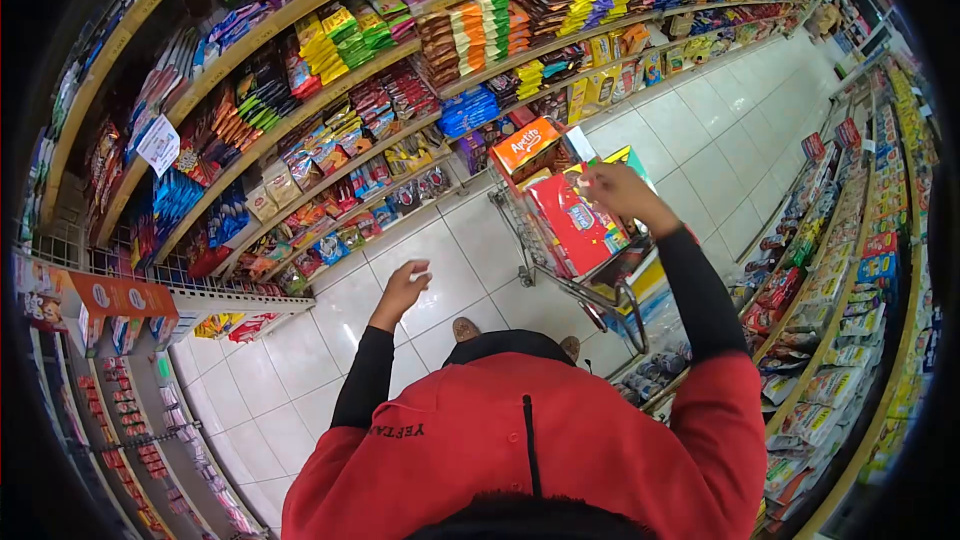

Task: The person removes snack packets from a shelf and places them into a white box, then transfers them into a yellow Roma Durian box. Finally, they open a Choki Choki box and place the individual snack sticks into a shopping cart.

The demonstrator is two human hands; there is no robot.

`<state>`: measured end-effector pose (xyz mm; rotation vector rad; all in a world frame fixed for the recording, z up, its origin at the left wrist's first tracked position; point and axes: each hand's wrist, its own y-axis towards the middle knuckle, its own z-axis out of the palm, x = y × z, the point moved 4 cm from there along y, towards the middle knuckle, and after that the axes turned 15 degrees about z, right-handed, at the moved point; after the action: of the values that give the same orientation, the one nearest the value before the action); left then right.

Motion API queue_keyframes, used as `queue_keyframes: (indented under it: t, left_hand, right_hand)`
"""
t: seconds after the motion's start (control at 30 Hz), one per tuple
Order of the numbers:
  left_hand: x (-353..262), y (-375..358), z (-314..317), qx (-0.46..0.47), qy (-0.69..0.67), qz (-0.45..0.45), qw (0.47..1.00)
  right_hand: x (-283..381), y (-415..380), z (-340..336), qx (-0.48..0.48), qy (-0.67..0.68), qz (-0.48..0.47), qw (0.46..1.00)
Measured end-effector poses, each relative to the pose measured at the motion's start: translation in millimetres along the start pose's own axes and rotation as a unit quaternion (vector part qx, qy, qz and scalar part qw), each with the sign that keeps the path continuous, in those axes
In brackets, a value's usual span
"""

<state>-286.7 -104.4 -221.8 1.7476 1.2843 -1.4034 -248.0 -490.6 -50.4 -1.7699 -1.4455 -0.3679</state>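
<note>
My right hand [630, 195] is over a loaded shopping cart [635, 320], its fingers bent together at the upper edge of a red box [575, 225] with a blue label. What the fingertips hold, if anything, is hidden. An orange carton marked Apetito [526, 145] stands at the far end of the cart, with a green and yellow pack [628, 158] to its right. My left hand [403, 290] hangs over the floor, left of the cart. Its fingers are loosely curled and apart, with nothing visible in them.
Curved shelves [300, 115] full of snack packets run along the left and front. Another packed shelf [840, 320] lines the right side. An orange display box [120, 300] sits at the left end. White tiled floor [440, 265] runs between the shelves.
</note>
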Motion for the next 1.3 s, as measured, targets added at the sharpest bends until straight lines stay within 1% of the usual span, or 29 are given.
queue_keyframes:
  t: [0.03,0.07,0.1,0.13,0.17,0.2,0.27,0.3,0.33,0.4,0.43,0.5,0.53,0.6,0.63,0.67,0.7,0.73,0.77,0.8,0.87,0.93,0.97,1.0,1.1,1.17,1.2,1.27,1.3]
  left_hand:
    - [43.8,-7.9,-4.3,-0.001,-0.022,-0.027,0.999]
    - [72.8,-17.5,-7.8,-0.003,-0.043,-0.053,0.998]
    - [80.3,-30.5,-11.8,0.012,-0.050,-0.125,0.991]
    - [87.4,-42.4,-15.8,0.028,-0.056,-0.195,0.979]
    - [95.0,-52.6,-19.1,0.026,-0.070,-0.225,0.971]
    - [102.5,-62.7,-21.8,0.026,-0.083,-0.256,0.963]
    - [113.7,-72.2,-27.3,0.017,-0.101,-0.270,0.957]
    - [117.1,-75.4,-30.8,0.003,-0.114,-0.279,0.954]
    - [120.0,-75.5,-34.5,-0.012,-0.126,-0.287,0.950]
    - [124.2,-70.2,-39.1,-0.026,-0.134,-0.288,0.948]
    - [125.1,-68.5,-41.8,-0.042,-0.142,-0.290,0.946]
    - [121.0,-59.7,-43.1,-0.043,-0.155,-0.283,0.946]
    - [116.4,-52.2,-42.5,-0.043,-0.168,-0.274,0.946]
    - [105.8,-34.3,-37.6,-0.036,-0.169,-0.276,0.946]
    - [98.5,-22.2,-32.6,-0.030,-0.185,-0.262,0.947]
    - [92.3,-7.8,-26.6,-0.024,-0.200,-0.248,0.948]
    - [87.4,8.7,-18.4,0.006,-0.186,-0.238,0.953]
    - [80.3,25.0,-10.6,0.004,-0.188,-0.242,0.952]
    - [68.4,42.1,-0.8,0.029,-0.200,-0.219,0.955]
    - [58.1,58.5,10.2,0.054,-0.211,-0.195,0.956]
    - [45.1,90.6,35.9,0.078,-0.229,-0.184,0.953]
    - [31.7,119.1,61.8,0.104,-0.247,-0.173,0.948]
    - [25.1,130.7,74.1,0.126,-0.246,-0.178,0.944]
    - [19.6,139.9,85.3,0.147,-0.244,-0.183,0.941]
    - [23.6,157.7,106.5,0.148,-0.248,-0.180,0.940]
    - [31.5,159.7,111.1,0.135,-0.252,-0.178,0.941]
    - [37.9,156.0,107.7,0.122,-0.249,-0.187,0.942]
    - [48.5,144.3,96.6,0.098,-0.248,-0.200,0.943]
    - [53.2,134.9,86.9,0.074,-0.241,-0.221,0.942]
  right_hand:
    - [-27.5,47.6,23.2,-0.045,-0.115,-0.018,0.992]
    - [-52.5,85.5,43.2,-0.089,-0.229,-0.040,0.969]
    - [-55.9,96.6,53.0,-0.088,-0.232,-0.042,0.968]
    - [-64.0,104.3,59.4,-0.101,-0.257,0.054,0.960]
    - [-74.6,108.4,66.1,-0.114,-0.278,0.152,0.942]
    - [-88.3,112.0,77.9,-0.112,-0.279,0.153,0.941]
    - [-120.7,111.8,93.9,-0.143,-0.196,0.210,0.947]
    - [-99.4,97.3,92.9,-0.075,-0.297,0.229,0.924]
    - [-105.8,101.1,94.9,-0.074,-0.296,0.232,0.924]
    - [-123.2,115.2,92.0,-0.030,-0.272,0.235,0.933]
    - [-125.4,122.1,84.4,-0.028,-0.272,0.236,0.933]
    - [-122.9,137.7,73.4,-0.005,-0.312,0.169,0.935]
    - [-125.2,139.5,71.9,-0.004,-0.310,0.169,0.936]
    - [-127.3,137.9,68.4,-0.062,-0.229,0.148,0.960]
    - [-132.3,134.0,71.9,-0.059,-0.268,0.166,0.947]
    - [-138.3,128.7,78.3,-0.061,-0.265,0.090,0.958]
    - [-140.4,119.1,81.6,-0.055,-0.259,0.130,0.956]
    - [-139.1,107.7,83.7,-0.049,-0.253,0.170,0.951]
    - [-149.7,101.2,90.7,-0.045,-0.256,0.170,0.951]
    - [-160.6,96.0,95.6,-0.068,-0.242,0.162,0.954]
    - [-156.1,86.3,90.9,-0.097,-0.231,0.155,0.956]
    - [-133.5,89.2,80.1,-0.053,-0.295,0.132,0.945]
    - [-115.6,94.4,70.6,-0.071,-0.217,0.131,0.965]
    - [-108.3,106.3,64.0,-0.157,-0.200,0.015,0.967]
    - [-90.2,168.6,38.7,-0.157,-0.159,0.028,0.974]
    - [-87.5,213.9,21.9,-0.222,-0.130,0.047,0.965]
    - [-88.9,234.2,19.4,-0.217,-0.129,0.040,0.967]
    - [-105.8,271.3,22.3,-0.210,-0.242,0.110,0.941]
    - [-129.2,285.4,30.0,-0.234,-0.277,0.132,0.922]
